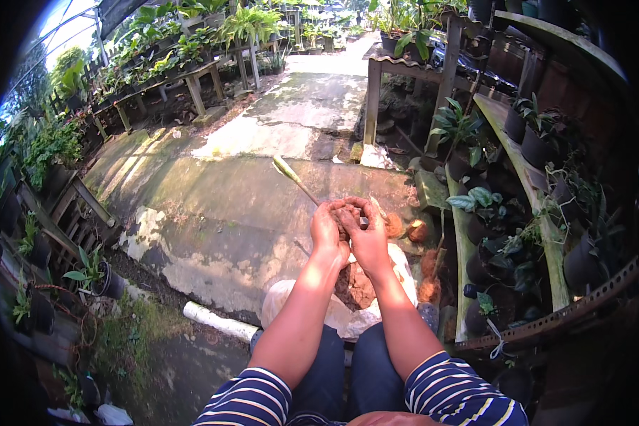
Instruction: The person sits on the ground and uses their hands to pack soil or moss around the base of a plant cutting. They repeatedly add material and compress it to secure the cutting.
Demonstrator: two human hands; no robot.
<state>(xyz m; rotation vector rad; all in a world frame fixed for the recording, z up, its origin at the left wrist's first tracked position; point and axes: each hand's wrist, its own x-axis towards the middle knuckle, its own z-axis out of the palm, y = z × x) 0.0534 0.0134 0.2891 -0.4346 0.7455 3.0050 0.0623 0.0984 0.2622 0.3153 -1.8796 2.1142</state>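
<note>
My left hand [326,226] and my right hand [366,226], both coated in wet reddish mud, are cupped together around a clump of mud [344,232], mostly hidden by the fingers. A plant stem with a pale green shoot [287,169] sticks out past my left hand to the upper left. Below my hands, a white sack [404,271] with its mouth rolled open holds reddish-brown mud [358,285] between my knees. Several brown fibrous balls lie just right of the sack, one of them [417,231] with a cut-looking top.
A white pipe [218,321] lies on the mossy concrete floor [213,229] at the left. Potted plants on wooden benches [197,96] line the far left. Curved planks [460,266] with dark pots run along the right, beside a mossy block [431,190] and a perforated metal bar [548,325].
</note>
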